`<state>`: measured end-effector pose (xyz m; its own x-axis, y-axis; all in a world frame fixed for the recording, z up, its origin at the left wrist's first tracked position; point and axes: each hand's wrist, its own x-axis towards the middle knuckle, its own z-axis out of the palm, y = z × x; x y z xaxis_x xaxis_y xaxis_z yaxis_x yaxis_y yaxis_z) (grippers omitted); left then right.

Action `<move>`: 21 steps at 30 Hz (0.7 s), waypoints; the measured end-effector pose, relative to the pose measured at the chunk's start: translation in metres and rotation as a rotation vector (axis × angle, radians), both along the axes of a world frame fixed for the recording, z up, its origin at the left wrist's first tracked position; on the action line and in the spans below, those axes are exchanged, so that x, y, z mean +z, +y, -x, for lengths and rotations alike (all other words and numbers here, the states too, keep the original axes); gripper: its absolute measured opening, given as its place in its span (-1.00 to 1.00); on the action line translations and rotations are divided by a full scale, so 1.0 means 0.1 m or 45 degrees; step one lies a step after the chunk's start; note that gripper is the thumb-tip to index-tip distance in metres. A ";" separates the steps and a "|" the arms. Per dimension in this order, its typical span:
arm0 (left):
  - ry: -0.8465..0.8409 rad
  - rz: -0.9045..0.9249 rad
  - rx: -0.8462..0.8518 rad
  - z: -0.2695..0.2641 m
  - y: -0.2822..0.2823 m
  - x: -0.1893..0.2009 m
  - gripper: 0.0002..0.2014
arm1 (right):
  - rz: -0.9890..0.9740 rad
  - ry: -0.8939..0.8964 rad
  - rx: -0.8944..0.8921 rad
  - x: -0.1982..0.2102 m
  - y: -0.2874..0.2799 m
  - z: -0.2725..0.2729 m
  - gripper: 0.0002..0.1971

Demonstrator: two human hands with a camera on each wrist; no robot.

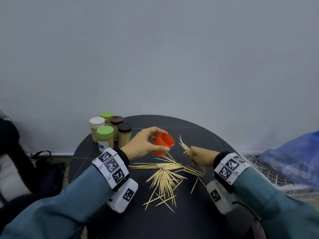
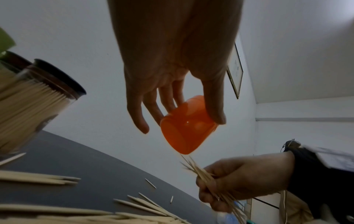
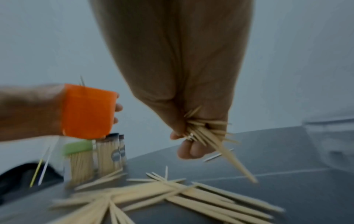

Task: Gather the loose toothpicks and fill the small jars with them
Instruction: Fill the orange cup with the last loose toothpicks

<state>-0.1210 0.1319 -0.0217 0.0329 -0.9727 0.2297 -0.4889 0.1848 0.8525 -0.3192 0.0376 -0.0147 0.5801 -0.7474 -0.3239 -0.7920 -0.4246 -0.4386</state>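
Left hand [image 1: 144,144] held the orange cup [image 1: 163,146] tipped w/ its mouth at 3 o'clock, so the right hand [image 1: 201,156], squeezing a toothpick bunch [image 1: 184,145], could slide them in.

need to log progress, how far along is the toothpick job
Done: five capped jars at the table's far left look packed with toothpicks. In hand: the left hand holds an orange cup tilted toward the right hand, which grips a bundle of toothpicks not yet inside it. Left: a big loose pile lies scattered on the table, so a good share remains.
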 end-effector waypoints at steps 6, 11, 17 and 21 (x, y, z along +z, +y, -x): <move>0.021 -0.040 0.021 0.00 -0.03 -0.03 -0.48 | -0.174 -0.878 -0.104 0.12 -0.01 -0.20 -0.78; 0.071 -0.066 0.032 -0.01 -0.06 -0.05 -0.49 | -0.277 -1.560 -0.075 0.31 0.09 -0.48 -0.77; 0.175 -0.035 0.041 -0.01 -0.04 -0.04 -0.53 | -0.215 -1.695 -0.004 0.31 0.27 -0.67 -0.80; 0.245 -0.005 0.044 -0.01 -0.04 -0.04 -0.51 | -0.187 -1.622 0.062 0.14 0.36 -0.63 -0.85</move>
<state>-0.1203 0.1275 -0.0253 0.1091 -0.9711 0.2123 -0.3230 0.1674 0.9315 -0.2562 0.0732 -0.0005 0.5651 -0.7215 0.4001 0.2340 -0.3248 -0.9164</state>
